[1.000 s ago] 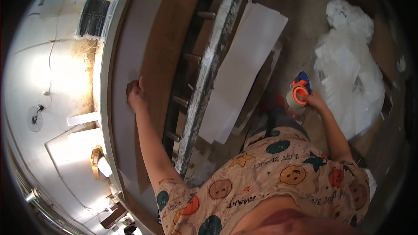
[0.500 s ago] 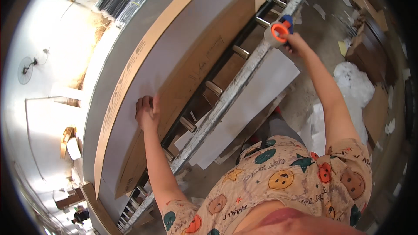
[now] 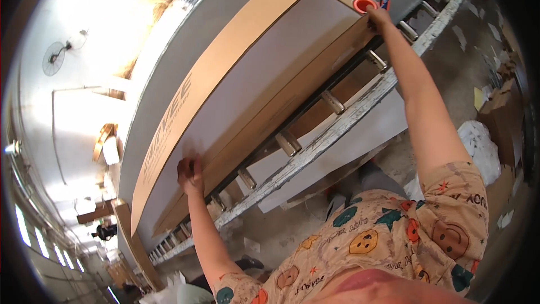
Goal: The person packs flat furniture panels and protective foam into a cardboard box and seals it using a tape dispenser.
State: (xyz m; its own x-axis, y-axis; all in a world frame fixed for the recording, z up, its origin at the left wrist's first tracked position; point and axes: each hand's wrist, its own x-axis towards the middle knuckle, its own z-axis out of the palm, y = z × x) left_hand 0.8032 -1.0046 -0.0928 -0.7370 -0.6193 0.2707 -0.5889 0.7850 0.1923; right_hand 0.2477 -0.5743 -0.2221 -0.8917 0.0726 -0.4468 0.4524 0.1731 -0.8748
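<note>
A long, shallow cardboard carton (image 3: 292,87) lies open on a roller conveyor, with a pale, smooth panel (image 3: 253,73) inside it. My left hand (image 3: 191,175) is at the carton's near side toward its left end, fingers curled at the edge of the near cardboard flap (image 3: 270,107); its fingertips are partly hidden. At the carton's far right end, my right hand (image 3: 379,18) grips a tape dispenser (image 3: 365,4) with an orange hub and a blue part. That hand is beside the flap's right corner.
Metal rollers (image 3: 333,102) and a worn, whitish rail (image 3: 349,112) run along the near side. White sheets (image 3: 337,155) lie beneath the rail. Brown cardboard (image 3: 506,118) and clear plastic wrap (image 3: 481,149) stand at right. A wall fan (image 3: 54,58) hangs at far left.
My right hand has carried the tape dispenser away and up to the carton's right end. The near flap looks lower and flatter. My left hand stays by the flap while the view has shifted.
</note>
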